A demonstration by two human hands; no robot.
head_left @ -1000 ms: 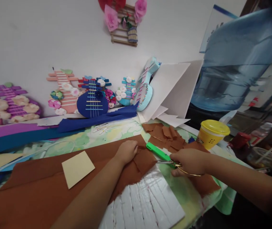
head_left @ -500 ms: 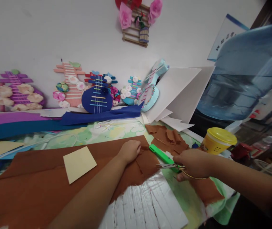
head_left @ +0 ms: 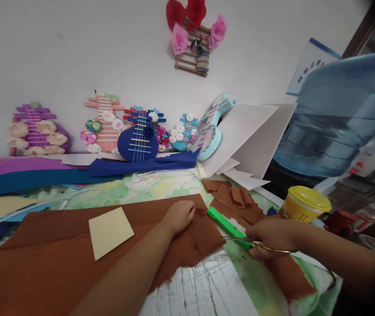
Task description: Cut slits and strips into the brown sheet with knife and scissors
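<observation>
A large sheet of brown crepe paper (head_left: 52, 259) spreads across the table, its torn edge lying over a white, streaked board (head_left: 200, 289). My left hand (head_left: 180, 216) is closed on the sheet near its right end, fingertips curled under and partly hidden. In my right hand (head_left: 271, 237) are gold-handled scissors (head_left: 256, 243), their blades pointing left at the sheet's right edge. A bright green cutter knife (head_left: 225, 224) lies behind the blades, close to the right hand. On the brown sheet rests a cream paper square (head_left: 111, 232).
Brown paper scraps (head_left: 235, 197) lie behind the knife, and another brown piece (head_left: 289, 276) is below my right wrist. A yellow-lidded tub (head_left: 306, 204) and a big water bottle (head_left: 332, 118) stand right. Decorated lute-shaped crafts (head_left: 138, 142) line the wall.
The scissors have turned in my right hand, and their blades now reach the sheet's right edge. My left hand stays on the paper. The whole view has shifted slightly.
</observation>
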